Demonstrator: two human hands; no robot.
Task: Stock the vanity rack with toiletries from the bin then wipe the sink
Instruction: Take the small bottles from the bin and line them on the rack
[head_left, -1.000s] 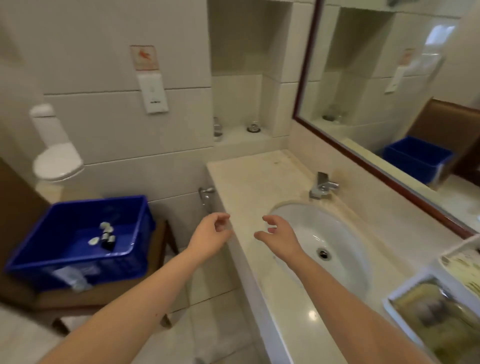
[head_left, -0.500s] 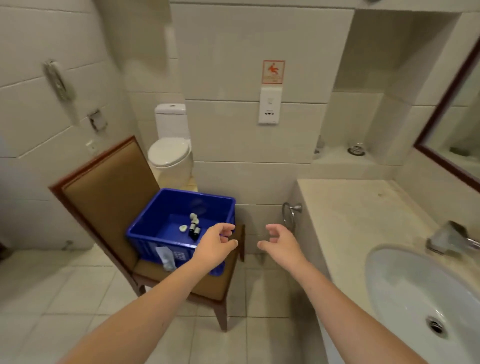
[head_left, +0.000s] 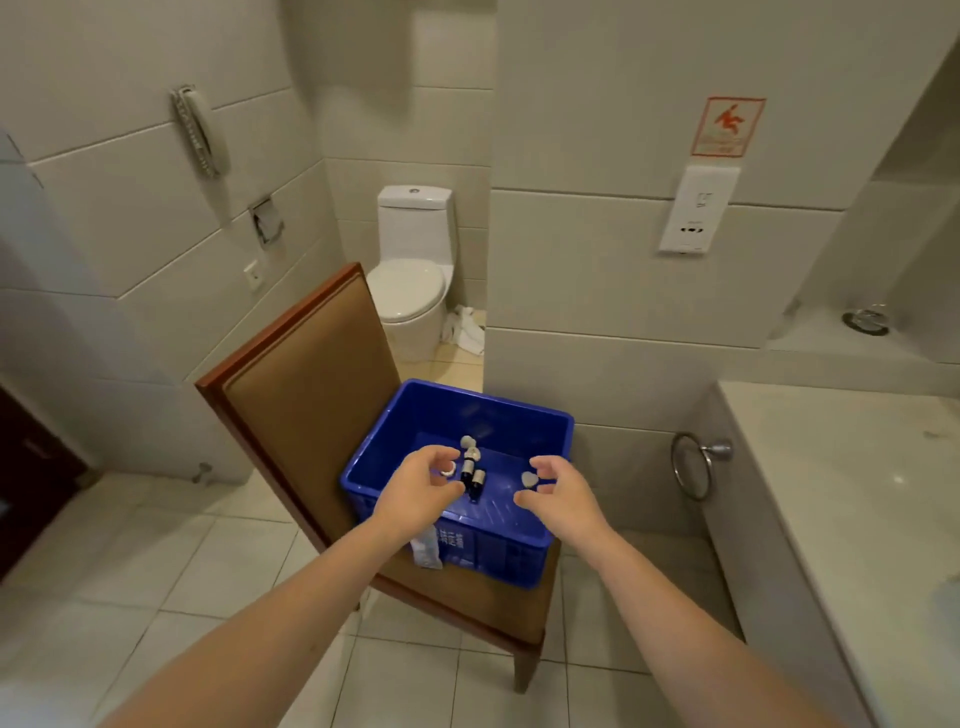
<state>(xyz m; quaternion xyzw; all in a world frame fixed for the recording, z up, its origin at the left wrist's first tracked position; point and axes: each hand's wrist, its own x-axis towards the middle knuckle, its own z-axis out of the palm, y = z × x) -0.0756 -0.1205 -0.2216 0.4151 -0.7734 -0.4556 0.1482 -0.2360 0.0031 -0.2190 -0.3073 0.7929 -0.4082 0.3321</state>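
A blue plastic bin (head_left: 540, 421) stands on the seat of a brown padded chair (head_left: 306, 374). On its floor lie several small toiletries: dark little bottles (head_left: 474, 477) with pale caps and a few white pieces (head_left: 529, 479). My left hand (head_left: 421, 488) hovers over the bin's near left side, fingers loosely curled, holding nothing. Over the near right side my right hand (head_left: 563, 493) hovers the same way, empty. The vanity counter (head_left: 852, 467) shows at the right edge; rack and sink are out of view.
A toilet (head_left: 410, 275) stands behind the chair, with a crumpled white cloth (head_left: 467, 330) on the floor beside it. A chrome towel ring (head_left: 693, 465) hangs on the counter's end. A wall phone (head_left: 200, 130) and an outlet panel (head_left: 696, 208) are mounted on the tiles.
The view has swung left from the sink and counter to the chair. Both hands have moved from above the counter edge to over the blue bin.
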